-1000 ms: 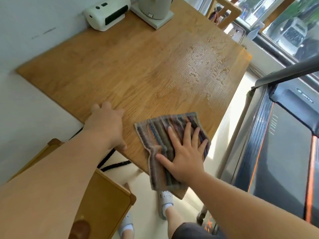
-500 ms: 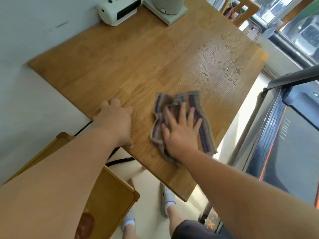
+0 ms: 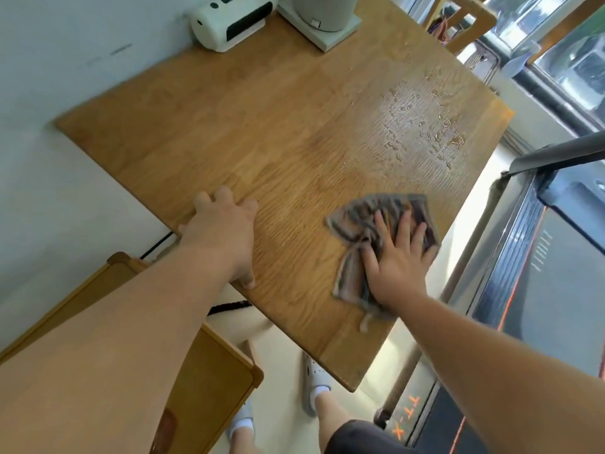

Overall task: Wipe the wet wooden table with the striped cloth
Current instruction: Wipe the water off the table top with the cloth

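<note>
The wooden table (image 3: 262,132) fills the middle of the view, with water drops (image 3: 422,126) pooled toward its far right part. The striped cloth (image 3: 360,221) lies crumpled near the table's right edge, below the wet patch. My right hand (image 3: 397,260) presses flat on the cloth with fingers spread. My left hand (image 3: 226,231) rests palm down on the table's near left edge, holding nothing.
A white device (image 3: 229,21) and a pale appliance on a square base (image 3: 322,21) stand at the table's far side by the wall. A wooden chair (image 3: 209,381) sits below left. A treadmill (image 3: 540,290) runs along the right. Another chair (image 3: 465,18) stands beyond the table.
My right hand has slid the cloth from the near edge up onto the table, then to the right toward the table's right edge. The left hand has stayed on the near edge.
</note>
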